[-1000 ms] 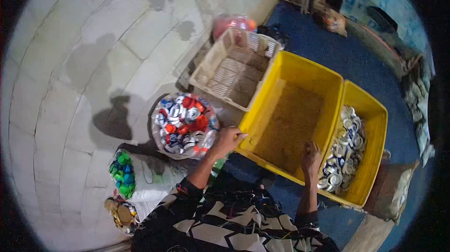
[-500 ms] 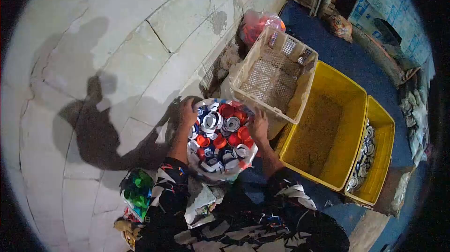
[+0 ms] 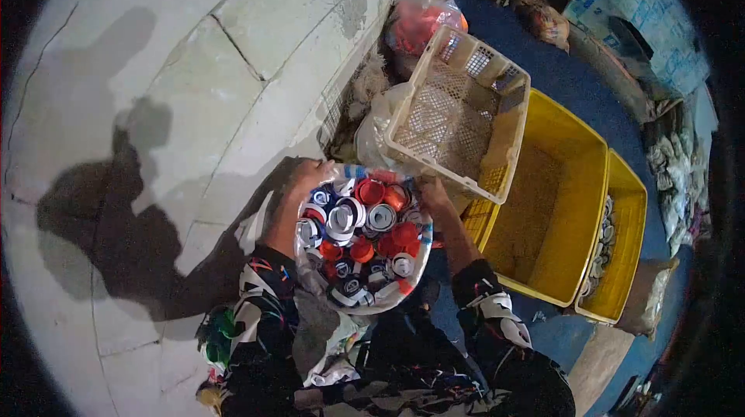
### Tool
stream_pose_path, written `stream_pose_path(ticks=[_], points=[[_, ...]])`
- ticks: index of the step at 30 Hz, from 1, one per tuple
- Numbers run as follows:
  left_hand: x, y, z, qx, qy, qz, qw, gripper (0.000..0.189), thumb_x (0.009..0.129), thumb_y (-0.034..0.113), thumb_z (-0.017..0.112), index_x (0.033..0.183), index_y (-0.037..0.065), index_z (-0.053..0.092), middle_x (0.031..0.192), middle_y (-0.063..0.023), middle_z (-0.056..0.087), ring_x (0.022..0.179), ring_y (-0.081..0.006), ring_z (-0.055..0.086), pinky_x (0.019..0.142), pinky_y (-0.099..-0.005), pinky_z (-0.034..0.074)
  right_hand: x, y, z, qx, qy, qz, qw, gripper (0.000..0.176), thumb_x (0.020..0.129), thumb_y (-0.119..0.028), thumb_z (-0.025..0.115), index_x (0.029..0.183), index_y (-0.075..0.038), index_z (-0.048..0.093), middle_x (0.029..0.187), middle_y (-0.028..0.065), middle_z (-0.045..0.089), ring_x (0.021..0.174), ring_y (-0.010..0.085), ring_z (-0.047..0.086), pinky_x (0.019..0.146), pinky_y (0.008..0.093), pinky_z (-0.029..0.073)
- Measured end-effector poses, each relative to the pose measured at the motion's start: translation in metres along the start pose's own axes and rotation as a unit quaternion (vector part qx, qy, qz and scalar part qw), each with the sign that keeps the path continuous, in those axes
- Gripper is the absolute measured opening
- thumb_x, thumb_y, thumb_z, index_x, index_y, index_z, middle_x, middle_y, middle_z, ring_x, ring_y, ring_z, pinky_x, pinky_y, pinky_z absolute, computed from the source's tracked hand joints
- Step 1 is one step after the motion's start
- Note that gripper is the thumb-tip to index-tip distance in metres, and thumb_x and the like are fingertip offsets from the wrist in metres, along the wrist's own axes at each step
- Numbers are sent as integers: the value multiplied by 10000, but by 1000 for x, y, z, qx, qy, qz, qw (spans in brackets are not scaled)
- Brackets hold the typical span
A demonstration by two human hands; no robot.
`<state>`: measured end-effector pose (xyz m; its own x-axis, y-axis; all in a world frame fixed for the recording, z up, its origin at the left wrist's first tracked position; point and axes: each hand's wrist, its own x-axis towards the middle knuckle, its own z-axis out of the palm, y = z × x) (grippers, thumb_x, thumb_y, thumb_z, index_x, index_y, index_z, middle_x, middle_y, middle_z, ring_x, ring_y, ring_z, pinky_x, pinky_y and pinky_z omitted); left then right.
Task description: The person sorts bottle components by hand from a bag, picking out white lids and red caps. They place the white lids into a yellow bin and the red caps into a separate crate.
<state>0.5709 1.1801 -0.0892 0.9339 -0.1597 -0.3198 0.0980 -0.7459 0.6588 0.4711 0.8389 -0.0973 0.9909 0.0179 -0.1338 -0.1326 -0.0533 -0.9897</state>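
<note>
An open plastic sack [image 3: 365, 310] stands mouth-up before my body, its whitish rim patched with blue and red. Inside it lie many bottle caps, such as a red cap [image 3: 362, 249] and a white ring-shaped cap [image 3: 381, 217], mixed with dark blue ones. My left hand [image 3: 312, 172] is closed on the sack's far left rim. At the far right rim, my right hand [image 3: 433, 190] grips the edge, with its fingertips partly hidden. Just beyond my right hand sits a pale plastic crate [image 3: 508, 141] with mesh sides.
A large yellow bin [image 3: 583, 165] stands right of the crate, beside a smaller yellow bin [image 3: 630, 219] holding pale pieces. A clear bag with red contents [image 3: 423, 25] leans by the wall [image 3: 186, 91]. Green items [image 3: 220, 333] lie at my left.
The sack's mouth has tilted more toward me and the caps inside have shifted. Both hands remain on the rim. The view has moved slightly.
</note>
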Motion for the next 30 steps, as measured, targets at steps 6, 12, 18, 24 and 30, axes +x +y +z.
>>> stream_pose_path(ticks=[6,12,18,24,30], points=[[6,10,-24,-81,-265,-111,954,443,815,394,668,1141,96,657,1158,-140,624,1065,-249,587,910,-341,457,3,20,-20,-176,-63,-14,982,280,893,-277,540,1008,-33,614,791,116,568,721,285,578,630,383,458],[2,24,-7,-165,-31,9,986,472,786,472,734,935,24,706,824,-37,676,756,-126,590,712,-290,467,30,53,-5,-329,93,17,940,326,891,-318,541,1042,-44,631,1081,188,638,998,412,596,858,473,485],[0,27,14,124,70,157,977,336,764,375,718,918,75,710,849,-201,669,787,-385,644,686,-445,508,-13,10,22,-517,154,-37,841,265,865,-293,578,1062,-140,665,1116,150,636,1011,397,588,848,503,471],[31,31,19,103,-49,-55,992,386,847,387,637,980,29,693,901,-267,660,828,-367,660,731,-440,497,21,6,3,-71,180,238,952,263,873,-252,542,1019,-70,663,943,194,677,849,349,651,744,474,491],[66,-12,23,104,-134,-102,980,537,870,515,574,999,5,685,1012,-220,668,938,-335,654,802,-414,499,0,23,-19,-272,162,9,948,277,894,-238,537,1002,-16,663,910,241,672,827,337,671,728,432,509]])
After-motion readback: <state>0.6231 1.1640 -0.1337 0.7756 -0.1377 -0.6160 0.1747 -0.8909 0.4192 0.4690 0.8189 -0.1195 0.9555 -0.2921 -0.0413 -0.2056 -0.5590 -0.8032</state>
